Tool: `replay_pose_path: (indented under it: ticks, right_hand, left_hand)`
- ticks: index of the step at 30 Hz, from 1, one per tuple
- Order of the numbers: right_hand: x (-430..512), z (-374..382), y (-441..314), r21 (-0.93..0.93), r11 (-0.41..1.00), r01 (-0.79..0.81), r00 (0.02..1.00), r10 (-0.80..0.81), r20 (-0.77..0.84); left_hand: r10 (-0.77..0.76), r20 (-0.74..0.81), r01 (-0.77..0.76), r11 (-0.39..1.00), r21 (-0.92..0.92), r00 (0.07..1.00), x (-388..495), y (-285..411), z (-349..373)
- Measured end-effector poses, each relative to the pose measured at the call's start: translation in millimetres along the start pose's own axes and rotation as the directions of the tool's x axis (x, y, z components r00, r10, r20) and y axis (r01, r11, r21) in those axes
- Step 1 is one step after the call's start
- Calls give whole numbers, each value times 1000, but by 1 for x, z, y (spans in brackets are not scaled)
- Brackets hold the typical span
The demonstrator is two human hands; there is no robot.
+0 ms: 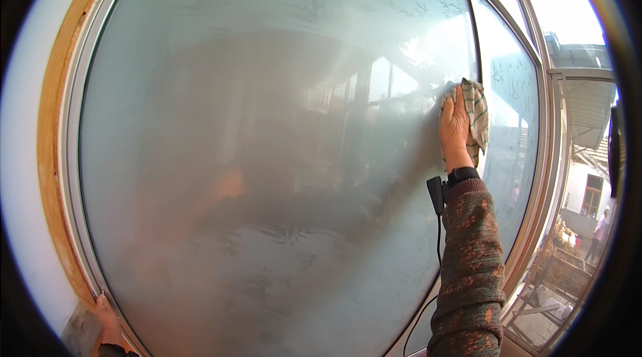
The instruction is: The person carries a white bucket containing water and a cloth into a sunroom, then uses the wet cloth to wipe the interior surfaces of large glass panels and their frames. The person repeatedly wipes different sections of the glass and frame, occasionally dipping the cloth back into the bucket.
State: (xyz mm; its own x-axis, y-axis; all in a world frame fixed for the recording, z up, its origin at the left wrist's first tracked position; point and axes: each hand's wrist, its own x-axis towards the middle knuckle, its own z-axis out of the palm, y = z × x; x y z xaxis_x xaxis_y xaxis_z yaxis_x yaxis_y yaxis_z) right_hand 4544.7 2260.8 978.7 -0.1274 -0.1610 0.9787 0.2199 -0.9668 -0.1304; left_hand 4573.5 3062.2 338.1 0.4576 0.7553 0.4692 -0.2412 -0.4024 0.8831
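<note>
A large frosted glass pane point(261, 121) with a bamboo-leaf pattern fills the view before me. My right hand point(454, 124) presses a checked cloth point(476, 111) flat near the pane's right edge, beside the upright metal frame strip point(471, 11). Part of the cloth is hidden under the palm and fingers. Low at the far left, my left hand point(106, 314) touches the silver metal window frame point(72, 121); its fingers are mostly hidden from sight, so their grip is unclear.
A black device with a cable point(436, 196) hangs at my right wrist. A wooden trim point(47, 156) borders the frame on the left, next to a white wall point(22, 181). A second frosted pane point(511, 131) adjoins on the right. Outside stands a person point(599, 231).
</note>
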Motion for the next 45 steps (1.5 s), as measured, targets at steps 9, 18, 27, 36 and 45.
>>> replay_pose_path:
  ticks: [9,18,27,36,45]
  right_hand:
    - [58,117,-243,-414,823,389,872,-474,-122]
    - [-31,168,-500,248,724,643,729,-679,92]
    - [-69,191,-618,465,633,619,678,-729,90]
    - [-14,197,-585,380,663,645,705,-708,40]
    - [104,170,-373,219,788,576,814,-578,-62]
  left_hand:
    - [178,0,-176,974,143,984,-8,27,-1]
    - [115,99,-131,976,176,988,-17,77,-16]
    - [-95,277,56,988,146,956,-13,56,-21]
    - [-88,387,55,994,94,918,-11,37,-22]
    - [-139,272,63,960,273,952,-15,-14,-17]
